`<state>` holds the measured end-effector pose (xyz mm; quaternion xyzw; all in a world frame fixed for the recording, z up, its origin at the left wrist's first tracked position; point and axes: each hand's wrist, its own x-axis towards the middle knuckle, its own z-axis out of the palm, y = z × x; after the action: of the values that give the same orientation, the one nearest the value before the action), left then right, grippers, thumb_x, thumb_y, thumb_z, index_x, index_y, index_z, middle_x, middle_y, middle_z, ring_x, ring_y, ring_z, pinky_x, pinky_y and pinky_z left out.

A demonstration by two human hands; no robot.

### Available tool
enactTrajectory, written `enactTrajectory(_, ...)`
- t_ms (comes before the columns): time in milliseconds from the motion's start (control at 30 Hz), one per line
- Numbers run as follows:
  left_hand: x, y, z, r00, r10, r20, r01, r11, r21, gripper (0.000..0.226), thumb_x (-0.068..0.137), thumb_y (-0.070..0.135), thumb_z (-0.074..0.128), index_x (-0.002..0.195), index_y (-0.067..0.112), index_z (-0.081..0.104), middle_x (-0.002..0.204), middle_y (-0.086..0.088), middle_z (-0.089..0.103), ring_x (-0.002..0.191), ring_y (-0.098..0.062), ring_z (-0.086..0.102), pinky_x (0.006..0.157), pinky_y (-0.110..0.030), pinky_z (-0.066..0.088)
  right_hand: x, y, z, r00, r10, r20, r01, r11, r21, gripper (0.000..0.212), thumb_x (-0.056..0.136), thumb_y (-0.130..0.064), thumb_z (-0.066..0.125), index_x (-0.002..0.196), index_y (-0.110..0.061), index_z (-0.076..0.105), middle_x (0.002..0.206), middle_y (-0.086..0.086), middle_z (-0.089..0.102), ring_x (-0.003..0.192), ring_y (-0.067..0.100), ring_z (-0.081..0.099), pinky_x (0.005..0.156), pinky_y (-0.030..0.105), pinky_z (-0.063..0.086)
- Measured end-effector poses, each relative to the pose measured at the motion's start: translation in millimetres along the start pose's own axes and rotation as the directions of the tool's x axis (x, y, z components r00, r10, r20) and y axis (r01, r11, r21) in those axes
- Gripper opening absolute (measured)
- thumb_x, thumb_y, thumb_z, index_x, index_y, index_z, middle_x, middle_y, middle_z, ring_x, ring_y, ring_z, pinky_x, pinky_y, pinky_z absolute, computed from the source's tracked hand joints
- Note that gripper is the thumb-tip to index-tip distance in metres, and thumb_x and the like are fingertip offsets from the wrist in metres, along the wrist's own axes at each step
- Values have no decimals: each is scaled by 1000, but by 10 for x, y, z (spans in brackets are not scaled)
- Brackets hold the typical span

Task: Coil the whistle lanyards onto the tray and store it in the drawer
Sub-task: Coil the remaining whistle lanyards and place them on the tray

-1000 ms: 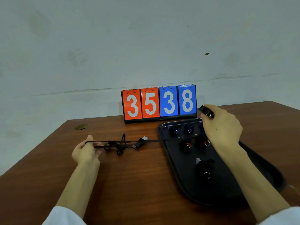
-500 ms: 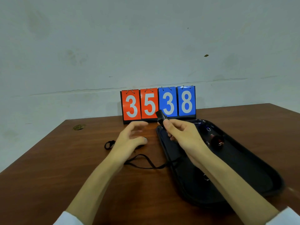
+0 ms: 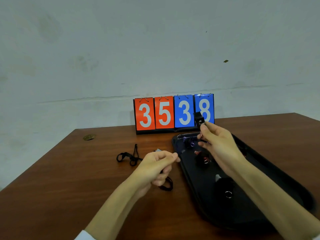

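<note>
My right hand [image 3: 218,144] holds a black whistle [image 3: 199,119] upright above the far end of the black tray [image 3: 188,177]. My left hand [image 3: 155,168] is closed on that whistle's black lanyard [image 3: 166,184], which loops below the fist just left of the tray. Another black lanyard [image 3: 129,156] lies tangled on the table further left, with a small white tag [image 3: 158,150] beside it. On the tray lie several coiled whistles: a purple one [image 3: 189,142], a red one [image 3: 202,158] and a black one with a metal ring [image 3: 225,187].
A flip scoreboard [image 3: 174,113] reading 3 5 3 8 stands at the back of the brown wooden table [image 3: 69,187], against the wall. A small brownish object [image 3: 89,137] lies near the table's far left edge. No drawer is in view.
My right hand has carried the whistle back right, over the tray's far end. My left hand has closed on the lanyard and drawn it into a loop below the fist.
</note>
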<state>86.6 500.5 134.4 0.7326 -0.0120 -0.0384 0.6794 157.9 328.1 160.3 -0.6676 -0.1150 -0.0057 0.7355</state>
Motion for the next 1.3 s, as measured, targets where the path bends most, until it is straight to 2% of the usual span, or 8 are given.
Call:
enactTrajectory(167, 26, -11, -9, 952, 233, -201, -146, 917, 371, 7, 86, 22, 65, 84, 17, 70, 71, 8, 64, 55, 3, 56, 51, -5, 39, -71, 60, -129, 985, -144, 99, 175, 835, -522, 20, 82, -21, 67, 102, -21, 67, 80, -10, 68, 74, 1, 64, 70, 14, 49)
enactTrajectory(333, 5, 0, -20, 875, 452, -174, -330, 819, 469, 10, 84, 15, 66, 82, 25, 68, 85, 17, 68, 84, 7, 60, 72, 0, 39, -125, 114, -61, 935, -103, 339, 324, 634, -702, 15, 80, -22, 69, 94, -26, 66, 85, -12, 66, 81, 2, 62, 80, 20, 51)
enactTrajectory(467, 25, -15, -62, 889, 421, -179, -327, 859, 395, 8, 86, 21, 62, 85, 24, 69, 76, 17, 67, 73, 4, 60, 65, -7, 44, -168, 93, -39, 851, 73, 519, 254, 809, -530, 7, 83, -11, 66, 85, -18, 64, 80, 3, 72, 75, 13, 70, 71, 23, 57)
enactTrajectory(600, 31, -43, -99, 976, 177, -124, -189, 978, -94, 30, 84, 33, 57, 88, 5, 66, 61, 1, 49, 50, -7, 40, 45, -17, 31, -208, 43, -8, 805, 66, 590, 154, 936, -315, 7, 87, -6, 57, 85, -12, 61, 78, 5, 73, 69, 17, 70, 62, 23, 56)
enactTrajectory(767, 2, -63, 76, 993, 112, -47, -120, 971, -207, 25, 94, 26, 46, 84, 9, 60, 59, -2, 44, 43, -8, 31, 42, -20, 22, -240, 95, 57, 865, -35, 500, 120, 983, -139, 5, 89, -6, 54, 87, -8, 58, 69, 4, 70, 63, 16, 68, 58, 22, 55)
enactTrajectory(933, -12, -77, 154, 988, 148, -40, -149, 988, -41, 27, 98, 24, 42, 101, 6, 61, 57, -2, 47, 38, -7, 29, 37, -19, 20, -225, 142, 60, 942, -114, 316, 143, 987, -69, 3, 89, -8, 55, 90, -6, 56, 63, 3, 66, 57, 13, 65, 56, 21, 54)
enactTrajectory(1100, -26, -77, 226, 982, 185, -47, -180, 979, 100, 32, 97, 29, 44, 88, 6, 64, 52, -1, 47, 35, -9, 28, 36, -18, 22, -151, 177, -23, 974, -222, 48, 220, 874, -434, 8, 87, -18, 62, 92, -18, 56, 75, -1, 66, 63, 6, 65, 63, 19, 53)
enactTrajectory(1300, -35, -21, 141, 958, 254, -130, -236, 962, 137, 22, 86, 25, 63, 72, 8, 65, 49, 0, 45, 37, -6, 32, 37, -16, 26, -136, 180, -78, 944, -226, 240, 327, 547, -770, 13, 87, -25, 62, 98, -23, 56, 82, -9, 63, 77, 4, 61, 78, 25, 52)
